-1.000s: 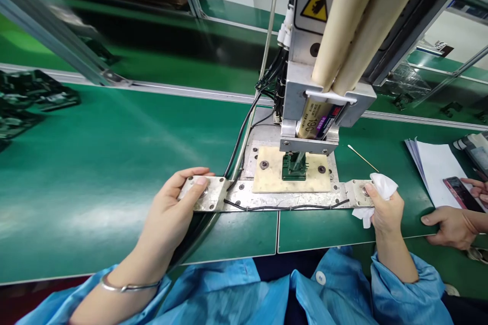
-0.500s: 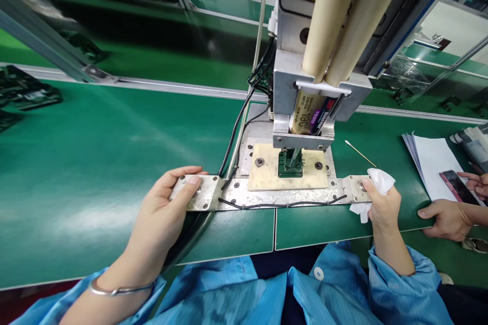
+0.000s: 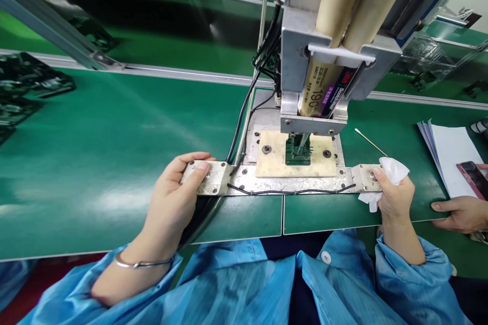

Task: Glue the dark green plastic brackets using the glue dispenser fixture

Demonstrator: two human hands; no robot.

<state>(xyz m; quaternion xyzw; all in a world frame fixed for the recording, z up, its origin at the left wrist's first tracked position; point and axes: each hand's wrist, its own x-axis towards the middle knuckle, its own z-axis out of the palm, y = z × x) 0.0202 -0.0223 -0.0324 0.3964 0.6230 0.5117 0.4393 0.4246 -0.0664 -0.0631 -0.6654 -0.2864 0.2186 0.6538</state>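
My left hand [image 3: 179, 190] is closed around the metal button box [image 3: 209, 177] at the left end of a metal base plate, its thumb pressed on the button. At the other end, my right hand [image 3: 396, 195] grips a crumpled white tissue [image 3: 394, 170] and the right button box [image 3: 366, 179], thumb over the button. Between them a small green circuit board [image 3: 298, 155] sits on a cream fixture plate [image 3: 272, 167]. Directly above, the press-like dispenser head [image 3: 314, 124] holds a labelled adhesive cartridge [image 3: 318, 89], its nozzle reaching down to the board.
A cotton swab [image 3: 369, 142] lies right of the fixture. Farther right are white papers [image 3: 453, 155], a phone [image 3: 473, 177] and another person's hand [image 3: 463, 213]. Dark circuit boards [image 3: 34, 78] are stacked at far left. Black cables [image 3: 242, 124] run beside the dispenser.
The camera view has shifted, so the bench and machine appear slightly higher and farther right. Both hands keep their places on the button boxes.
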